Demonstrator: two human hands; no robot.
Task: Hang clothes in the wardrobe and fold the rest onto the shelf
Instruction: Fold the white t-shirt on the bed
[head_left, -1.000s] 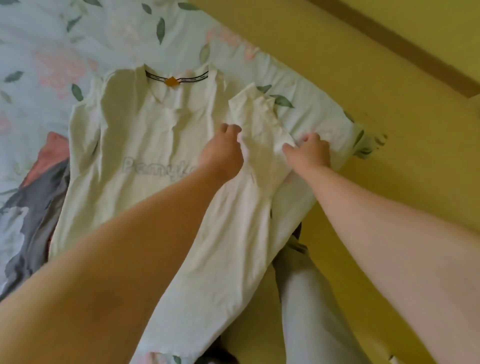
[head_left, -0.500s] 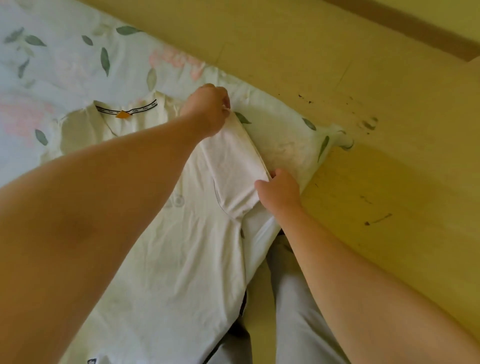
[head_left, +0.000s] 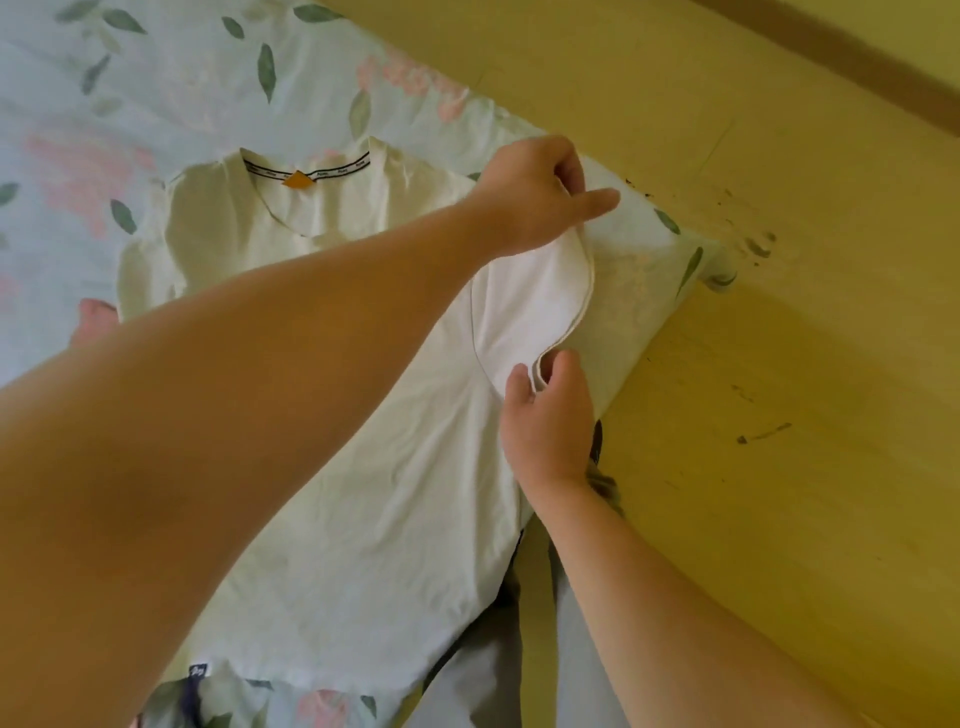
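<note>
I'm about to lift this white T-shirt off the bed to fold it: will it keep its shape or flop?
Probably floppy: the sleeve sags in a curve between the left hand and right hand pinching it. Likely light, since the T-shirt lies thin and wrinkled. It may bunch rather than slide on the bed sheet.

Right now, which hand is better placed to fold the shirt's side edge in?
Right, probably. The right hand pinches the sleeve hem beside that edge; the left hand holds the hem's far end, its arm crossing the shirt.
</note>
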